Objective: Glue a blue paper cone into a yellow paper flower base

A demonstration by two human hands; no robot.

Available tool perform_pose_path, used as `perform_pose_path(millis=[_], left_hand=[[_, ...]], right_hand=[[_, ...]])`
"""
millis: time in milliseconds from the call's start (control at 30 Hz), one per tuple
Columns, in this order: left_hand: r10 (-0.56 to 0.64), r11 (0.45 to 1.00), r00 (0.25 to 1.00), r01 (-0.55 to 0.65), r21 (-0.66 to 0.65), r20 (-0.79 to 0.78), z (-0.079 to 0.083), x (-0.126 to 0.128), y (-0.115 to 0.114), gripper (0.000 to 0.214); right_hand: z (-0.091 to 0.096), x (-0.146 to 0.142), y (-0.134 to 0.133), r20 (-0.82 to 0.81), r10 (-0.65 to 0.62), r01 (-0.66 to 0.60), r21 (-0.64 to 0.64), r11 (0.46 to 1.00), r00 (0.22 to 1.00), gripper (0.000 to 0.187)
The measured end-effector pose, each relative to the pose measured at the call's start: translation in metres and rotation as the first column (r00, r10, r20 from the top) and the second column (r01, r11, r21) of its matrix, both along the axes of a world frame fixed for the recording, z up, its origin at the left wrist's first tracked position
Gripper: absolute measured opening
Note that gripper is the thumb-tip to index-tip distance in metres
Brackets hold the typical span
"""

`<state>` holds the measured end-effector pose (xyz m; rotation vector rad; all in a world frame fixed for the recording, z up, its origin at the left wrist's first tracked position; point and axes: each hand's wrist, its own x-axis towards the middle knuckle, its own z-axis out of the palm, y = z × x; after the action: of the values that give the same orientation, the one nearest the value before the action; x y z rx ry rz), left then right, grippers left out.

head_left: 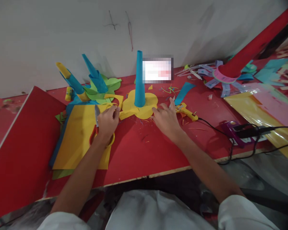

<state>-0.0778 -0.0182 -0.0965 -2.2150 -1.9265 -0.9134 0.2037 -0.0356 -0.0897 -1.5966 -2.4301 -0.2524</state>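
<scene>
A blue paper cone [139, 80] stands upright on a yellow flower-shaped paper piece [150, 99] in the middle of the table. To its left, my left hand [107, 120] is closed with curled fingers beside a yellow paper strip [127, 114]; what they grip, if anything, is hidden. Under that hand and wrist lie scissors [97, 114] on yellow sheets [73, 137]. On the other side, my right hand [166, 119] has its fingers spread, with the thumb side close to the flower's right edge. A yellow glue gun [188, 112] lies just beyond its fingers.
Blue cones on green paper petals [112, 84] stand at the back left, near a glue stick [68, 94]. A blue strip [185, 92] and paper scraps lie behind my right hand. Rightward are a purple power strip [235, 132] with cables and a large red cone [254, 48].
</scene>
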Motion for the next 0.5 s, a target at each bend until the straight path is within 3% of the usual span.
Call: perform_pose_path(millis=[333,500], left_hand=[[0.005,1.000,1.000,-0.005,0.006,0.022,0.0021,0.0014,-0.0017,0.037],[-0.093,0.995,0.995,0.092,0.039,0.022,0.0016,0.0021,-0.0068,0.040]], right_hand=[[0.0050,-0.0081,-0.0081,-0.048,0.094,-0.092,0.027,0.995,0.994,0.036],[0.0065,-0.0030,-0.0056,-0.303,0.004,0.021,0.081,0.996,0.953,0.034]])
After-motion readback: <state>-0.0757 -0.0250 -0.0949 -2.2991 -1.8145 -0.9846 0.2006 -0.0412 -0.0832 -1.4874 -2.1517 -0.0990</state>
